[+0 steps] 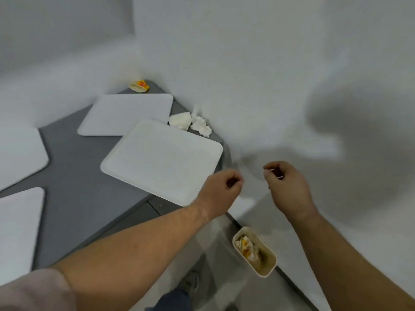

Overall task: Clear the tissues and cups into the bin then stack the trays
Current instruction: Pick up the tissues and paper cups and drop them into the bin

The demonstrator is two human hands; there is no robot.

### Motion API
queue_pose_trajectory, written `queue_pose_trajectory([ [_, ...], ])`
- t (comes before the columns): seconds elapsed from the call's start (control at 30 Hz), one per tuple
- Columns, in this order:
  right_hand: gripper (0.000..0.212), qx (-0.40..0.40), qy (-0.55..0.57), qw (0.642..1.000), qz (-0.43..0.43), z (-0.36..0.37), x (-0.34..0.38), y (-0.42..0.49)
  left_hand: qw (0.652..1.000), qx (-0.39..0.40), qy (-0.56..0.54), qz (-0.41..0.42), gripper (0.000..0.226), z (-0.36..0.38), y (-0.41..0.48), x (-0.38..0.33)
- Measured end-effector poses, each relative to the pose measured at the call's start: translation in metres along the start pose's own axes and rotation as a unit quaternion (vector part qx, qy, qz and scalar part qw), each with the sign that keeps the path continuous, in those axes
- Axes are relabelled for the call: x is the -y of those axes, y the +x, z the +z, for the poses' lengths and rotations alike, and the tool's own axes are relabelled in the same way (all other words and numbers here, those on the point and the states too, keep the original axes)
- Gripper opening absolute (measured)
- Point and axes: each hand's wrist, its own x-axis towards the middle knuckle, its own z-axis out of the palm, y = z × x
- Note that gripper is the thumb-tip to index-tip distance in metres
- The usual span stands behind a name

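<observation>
Since both my left hand [221, 187] and right hand [285, 182] hang loosely curled on nothing above the bin [254, 251], I judge it best to reach past the near tray [161, 158] and gather both tissues [190, 122] together.

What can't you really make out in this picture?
- Two left trays: cut off by the frame edge.
- Bin: its contents are blurred and jumbled together.
- Right hand: curled, something thin between the fingers, too small to identify.
- Cup: too far away to read its print.
</observation>
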Motion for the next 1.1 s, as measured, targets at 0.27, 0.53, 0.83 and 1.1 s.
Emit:
queue_pose_trajectory([
  [0.27, 0.016, 0.087, -0.009, 0.993, -0.074, 0.066, 0.074, 0.03, 0.989, -0.141, 0.01, -0.053, 0.011, -0.115, 0.039, 0.041],
  [0.53, 0.048, 0.114, -0.112, 0.979, -0.129, 0.162, 0.108, 0.109, 0.985, -0.109, 0.107, -0.077, 0.026, -0.19, 0.129, 0.115],
  [0.83, 0.079, 0.167, -0.331, 0.919, -0.138, 0.243, 0.105, 0.2, 0.961, -0.035, 0.268, -0.054, 0.074, -0.217, 0.236, 0.15],
  [1.1, 0.047, 0.188, -0.395, 0.887, -0.145, 0.248, 0.086, 0.223, 0.891, 0.044, 0.451, -0.034, 0.067, -0.201, 0.278, 0.163],
])
